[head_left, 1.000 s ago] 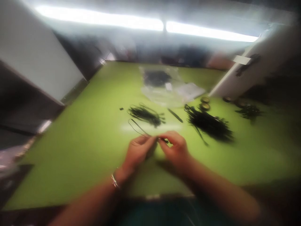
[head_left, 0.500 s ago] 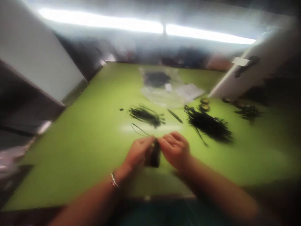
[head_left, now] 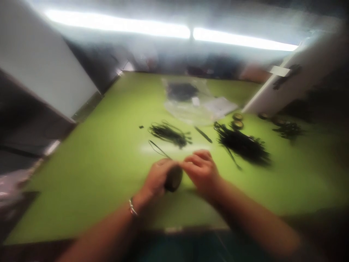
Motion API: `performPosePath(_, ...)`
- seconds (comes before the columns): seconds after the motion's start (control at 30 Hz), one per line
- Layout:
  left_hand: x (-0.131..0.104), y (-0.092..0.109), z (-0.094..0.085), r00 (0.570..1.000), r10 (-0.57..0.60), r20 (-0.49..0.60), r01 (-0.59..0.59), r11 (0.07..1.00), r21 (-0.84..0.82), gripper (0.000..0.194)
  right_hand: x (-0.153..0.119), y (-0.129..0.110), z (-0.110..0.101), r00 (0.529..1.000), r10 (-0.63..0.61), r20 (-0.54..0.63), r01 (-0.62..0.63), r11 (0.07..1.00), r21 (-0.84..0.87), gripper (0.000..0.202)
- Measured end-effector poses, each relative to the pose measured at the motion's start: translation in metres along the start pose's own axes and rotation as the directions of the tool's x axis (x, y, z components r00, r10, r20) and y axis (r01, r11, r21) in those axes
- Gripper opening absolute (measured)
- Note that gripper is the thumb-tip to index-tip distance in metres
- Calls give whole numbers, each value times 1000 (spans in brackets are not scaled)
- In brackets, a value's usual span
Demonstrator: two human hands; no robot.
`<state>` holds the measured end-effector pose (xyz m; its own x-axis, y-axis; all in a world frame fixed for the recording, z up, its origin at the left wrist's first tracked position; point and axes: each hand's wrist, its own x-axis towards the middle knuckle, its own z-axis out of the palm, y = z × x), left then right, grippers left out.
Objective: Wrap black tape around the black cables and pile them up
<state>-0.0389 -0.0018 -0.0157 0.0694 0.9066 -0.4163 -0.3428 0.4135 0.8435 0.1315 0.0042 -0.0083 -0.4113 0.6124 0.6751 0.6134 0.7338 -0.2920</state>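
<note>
My left hand is closed around a dark round roll, apparently black tape, which hangs below its fingers. A thin black cable sticks out in a loop beyond the same hand, pinched near the thumb. My right hand has its thumb and forefinger pressed together, touching the left fingertips at the top of the roll. What lies between the right fingers is hidden and blurred. Just beyond the hands lies a small bundle of black cables.
On the green table a larger cable bundle lies to the right, beside tape rolls. A dark slim tool lies between the bundles. Farther back rests a clear plastic bag with dark contents. A white panel stands at right.
The dark roll under my left hand has turned, now showing its round face. The cable loop has shifted slightly up and left. My hands remain together in nearly the same place.
</note>
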Motion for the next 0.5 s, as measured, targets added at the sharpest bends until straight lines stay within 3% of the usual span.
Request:
performPosePath(0.1, -6, 4, 5, 999, 48, 15, -49, 998, 28, 25, 7, 5, -7, 956, 281, -82, -254, 935, 246, 15)
performPosePath(0.2, -12, 7, 8, 987, 157, 30, -159, 980, 122, 25, 13, 5, -12, 877, 478, 57, -464, 809, 361, 12)
performPosePath(0.27, -13, 8, 9, 976, 210, 51, -215, 961, 174, 27, 14, 0, -11, 849, 487, 206, -528, 769, 361, 9)
performPosePath(0.33, -13, 7, 9, 971, 229, 67, -238, 948, 212, 29, 13, -5, -9, 833, 475, 283, -551, 760, 345, 10)
performPosePath(0.4, -12, 5, 9, 971, 226, 74, -237, 943, 234, 30, 10, -9, -6, 840, 467, 275, -538, 779, 321, 13)
performPosePath(0.5, -10, 2, 9, 981, 147, 128, -173, 961, 217, 36, 6, -10, -2, 897, 400, 189, -438, 865, 247, 13)
